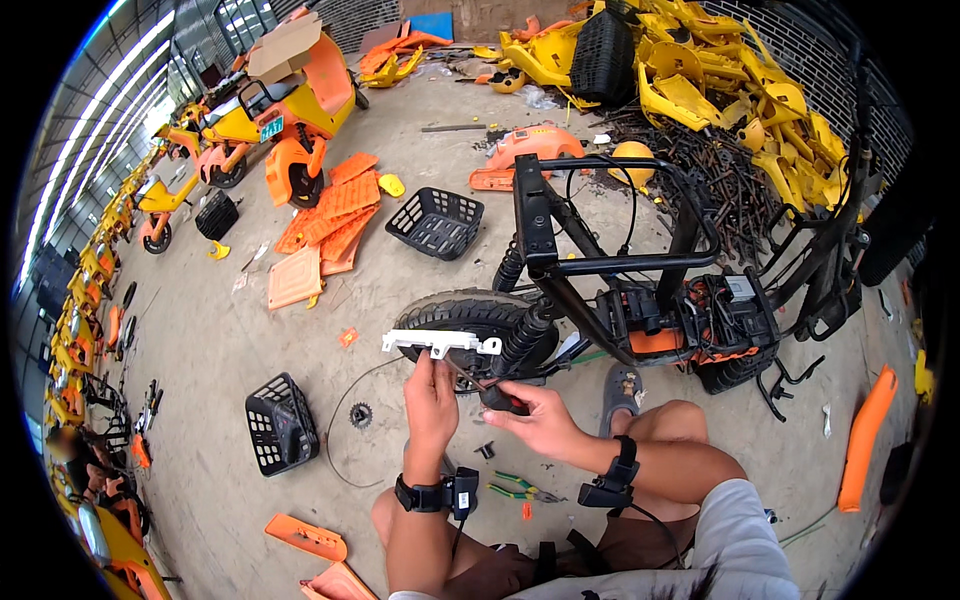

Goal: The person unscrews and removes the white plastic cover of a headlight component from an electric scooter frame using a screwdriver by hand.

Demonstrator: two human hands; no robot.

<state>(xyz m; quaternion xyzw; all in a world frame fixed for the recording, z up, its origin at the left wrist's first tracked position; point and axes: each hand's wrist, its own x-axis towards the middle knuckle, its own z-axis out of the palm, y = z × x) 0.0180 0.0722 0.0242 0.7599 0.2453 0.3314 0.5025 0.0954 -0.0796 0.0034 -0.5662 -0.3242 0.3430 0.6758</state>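
My left hand (431, 402) pinches a long white plastic bracket (425, 341) from below, holding it up in front of a scooter's tyre (440, 308). My right hand (546, 424) is closed round the black and red handle of a screwdriver (504, 399). Its thin shaft slants up and left, and the tip is by the underside of the bracket close to my left fingers; whether it touches cannot be made out. Just beyond my hands stands the stripped black scooter frame (620, 265), with its shock absorber (522, 342) right of the bracket.
Green-handled pliers (522, 489) lie on the floor below my hands. A sprocket (361, 415) and black basket (282, 425) are to the left, another basket (436, 222) farther off. Orange panels (335, 215), parked scooters (290, 120) and a yellow plastic heap (690, 75) stand around.
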